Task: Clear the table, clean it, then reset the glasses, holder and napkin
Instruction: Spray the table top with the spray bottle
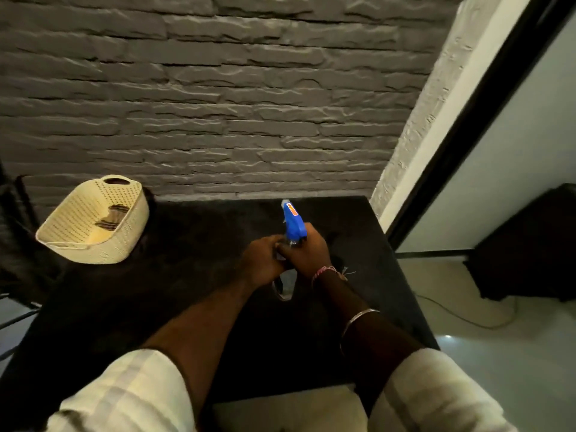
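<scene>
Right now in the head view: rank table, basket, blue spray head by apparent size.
1. table, largest
2. basket
3. blue spray head, smallest, gripped by the right hand
Nearness doesn't change this order.

Both hands (260,260) (307,252) meet, fingers (282,246) curled.

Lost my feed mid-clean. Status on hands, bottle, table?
Right hand grips spray bottle neck. Left hand holds it lower down. Dark table bare ahead of nozzle. Cream basket far left, clear.
</scene>
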{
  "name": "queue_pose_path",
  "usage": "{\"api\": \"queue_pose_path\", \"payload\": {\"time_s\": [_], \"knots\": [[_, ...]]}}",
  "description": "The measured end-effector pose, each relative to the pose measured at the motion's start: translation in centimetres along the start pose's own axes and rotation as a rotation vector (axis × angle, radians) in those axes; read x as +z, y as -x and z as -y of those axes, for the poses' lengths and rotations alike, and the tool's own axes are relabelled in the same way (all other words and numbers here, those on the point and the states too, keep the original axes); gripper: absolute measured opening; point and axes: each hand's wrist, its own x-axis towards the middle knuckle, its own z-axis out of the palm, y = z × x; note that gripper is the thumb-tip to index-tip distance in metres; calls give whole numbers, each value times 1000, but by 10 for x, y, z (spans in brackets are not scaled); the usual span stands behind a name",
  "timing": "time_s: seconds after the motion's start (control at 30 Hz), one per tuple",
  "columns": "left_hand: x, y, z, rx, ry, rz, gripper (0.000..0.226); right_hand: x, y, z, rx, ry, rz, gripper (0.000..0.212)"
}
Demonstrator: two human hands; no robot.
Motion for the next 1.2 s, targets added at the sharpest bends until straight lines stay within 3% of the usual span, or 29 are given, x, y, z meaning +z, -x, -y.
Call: {"api": "queue_pose_path", "payload": {"time_s": [0.23,0.4,0.57,0.77,0.87,1.0,1.2], "knots": [[31,3,-43,114,-34,181,34,-45,30,-11,-80,-101,-121,50],[36,7,-45,140,-70,224,24,-46,44,-7,54,-187,-84,43],[46,21,-25,125,-122,237,24,-29,67,-16,139,-220,-275,19],[53,29,-10,157,-159,433,46,-24,98,-29,209,-132,-317,13],[52,27,-9,170,-165,509,35,-23,105,-36,257,-72,-321,16],[45,25,-17,147,-210,493,12,-32,104,-44,306,49,-268,16],[46,25,-43,99,-440,344,25,-57,106,-57,368,336,-147,28]]}}
